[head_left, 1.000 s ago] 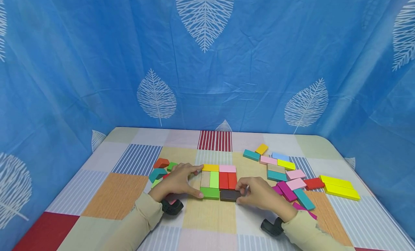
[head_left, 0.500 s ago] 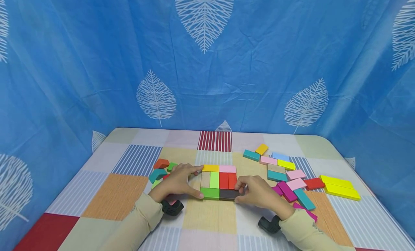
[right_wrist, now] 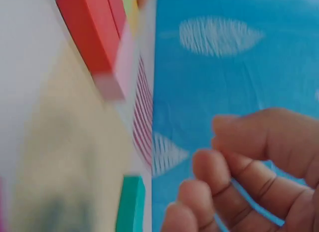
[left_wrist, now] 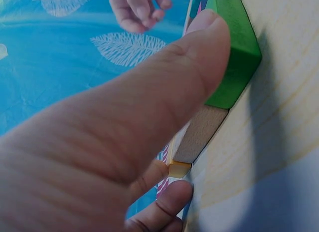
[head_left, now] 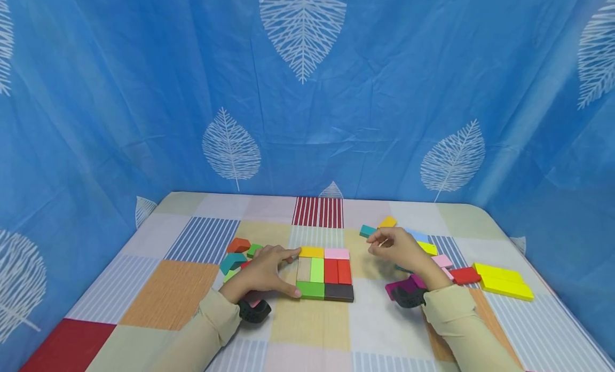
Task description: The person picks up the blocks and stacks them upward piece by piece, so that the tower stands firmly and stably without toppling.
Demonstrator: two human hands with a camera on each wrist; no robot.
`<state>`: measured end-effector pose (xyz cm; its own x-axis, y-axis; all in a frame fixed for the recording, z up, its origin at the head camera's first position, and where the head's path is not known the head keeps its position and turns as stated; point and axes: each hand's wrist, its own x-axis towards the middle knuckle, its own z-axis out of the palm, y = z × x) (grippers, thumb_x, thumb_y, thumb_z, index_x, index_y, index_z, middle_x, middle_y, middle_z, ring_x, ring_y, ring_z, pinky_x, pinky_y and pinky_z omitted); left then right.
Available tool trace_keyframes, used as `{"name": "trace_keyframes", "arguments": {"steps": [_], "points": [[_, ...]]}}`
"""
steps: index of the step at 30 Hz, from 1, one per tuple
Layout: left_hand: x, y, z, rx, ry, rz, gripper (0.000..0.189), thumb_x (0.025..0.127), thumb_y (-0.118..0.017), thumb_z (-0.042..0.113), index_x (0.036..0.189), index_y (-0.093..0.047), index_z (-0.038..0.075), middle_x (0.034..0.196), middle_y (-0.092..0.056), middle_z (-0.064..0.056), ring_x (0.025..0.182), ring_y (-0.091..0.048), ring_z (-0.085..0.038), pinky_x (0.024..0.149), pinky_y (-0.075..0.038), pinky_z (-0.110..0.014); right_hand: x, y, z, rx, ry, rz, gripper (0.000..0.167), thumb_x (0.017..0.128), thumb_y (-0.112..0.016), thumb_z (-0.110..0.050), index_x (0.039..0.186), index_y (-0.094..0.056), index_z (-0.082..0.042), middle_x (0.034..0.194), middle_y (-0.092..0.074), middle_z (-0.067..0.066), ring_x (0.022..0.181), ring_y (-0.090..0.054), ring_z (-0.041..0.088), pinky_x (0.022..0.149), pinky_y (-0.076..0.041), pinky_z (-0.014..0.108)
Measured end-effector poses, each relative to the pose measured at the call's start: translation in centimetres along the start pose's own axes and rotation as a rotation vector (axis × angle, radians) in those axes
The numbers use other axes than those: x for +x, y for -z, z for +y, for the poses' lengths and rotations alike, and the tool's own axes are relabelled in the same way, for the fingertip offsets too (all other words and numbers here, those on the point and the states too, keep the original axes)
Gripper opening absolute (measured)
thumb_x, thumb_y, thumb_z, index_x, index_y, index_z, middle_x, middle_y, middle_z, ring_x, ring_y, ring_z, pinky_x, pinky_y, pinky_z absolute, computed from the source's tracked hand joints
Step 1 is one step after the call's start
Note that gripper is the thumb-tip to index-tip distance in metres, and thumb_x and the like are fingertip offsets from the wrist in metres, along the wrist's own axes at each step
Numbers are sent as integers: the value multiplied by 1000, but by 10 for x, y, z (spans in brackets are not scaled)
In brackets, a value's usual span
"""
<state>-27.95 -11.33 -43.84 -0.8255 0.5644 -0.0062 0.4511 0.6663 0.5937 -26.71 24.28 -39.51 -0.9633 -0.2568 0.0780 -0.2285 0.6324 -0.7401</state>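
Observation:
Flat coloured blocks lie fitted together in a rectangle at the table's middle in the head view. An orange-yellow block (head_left: 312,252) and a pink block (head_left: 337,253) form the far row. Between the rows are a wooden block (head_left: 304,269), a lime block (head_left: 317,269) and two red blocks (head_left: 338,271). The near row is a green block (head_left: 310,290) and a dark block (head_left: 338,292). My left hand (head_left: 264,270) rests along the left side, thumb against the green block, index finger by the orange-yellow one. My right hand (head_left: 401,249) hovers over the right pile, fingers loosely bent, holding nothing.
Beneath and around the right hand are loose blocks: teal (head_left: 367,231), orange-yellow (head_left: 387,222), magenta (head_left: 396,289), red (head_left: 465,276) and long yellow ones (head_left: 504,281). Left of the left hand sit orange (head_left: 238,245) and teal (head_left: 233,262) pieces. A blue curtain (head_left: 365,121) surrounds the table.
The dark block has shifted slightly left against the green block. My right hand then left it and moved right and away from me, over the loose blocks. The left hand has stayed in place.

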Motion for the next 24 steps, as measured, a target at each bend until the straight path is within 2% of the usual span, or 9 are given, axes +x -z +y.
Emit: {"name": "trace_keyframes", "arguments": {"steps": [6,10,14,19,21,24], "points": [[-2,-2,-2,-9,-14,2,103,74,-99,43,159,-54,6,112,-61,3,107,-46,-22,97,-33,-50,15,9,16,-5,-134,72,29,100,-71,-5,124,-70,10,118,-69,26,89,-69,27,70,-61,40],[-2,-3,-3,-12,-23,5,102,74,-99,42,159,-54,6,111,-60,4,107,-45,-22,96,-33,-49,23,11,20,-16,-211,77,36,99,-68,-5,131,-66,12,129,-64,32,87,-70,27,72,-62,39],[-3,-3,-3,-10,-28,7,102,75,-99,43,159,-54,6,112,-61,3,108,-46,-23,95,-33,-49,32,9,23,-48,-269,59,39,97,-67,-4,133,-65,13,130,-64,31,90,-65,29,75,-60,38],[-4,-3,-1,-8,-24,7,103,75,-99,43,159,-54,6,112,-62,3,111,-47,-24,96,-34,-50,40,6,24,-157,-270,55,40,95,-68,-4,131,-66,14,125,-68,31,99,-63,36,83,-57,44],[-4,-4,-1,-5,-20,7,103,75,-99,43,159,-54,6,112,-61,3,112,-47,-25,97,-34,-50,41,4,23,-181,-260,46,40,94,-69,-5,129,-67,14,118,-69,29,96,-64,34,82,-57,43],[-3,-3,0,-2,-20,8,103,75,-98,44,159,-54,6,113,-62,3,113,-48,-26,99,-34,-51,40,2,22,-164,-256,-5,40,95,-73,-9,127,-68,12,107,-70,22,85,-64,29,72,-57,39]]}}
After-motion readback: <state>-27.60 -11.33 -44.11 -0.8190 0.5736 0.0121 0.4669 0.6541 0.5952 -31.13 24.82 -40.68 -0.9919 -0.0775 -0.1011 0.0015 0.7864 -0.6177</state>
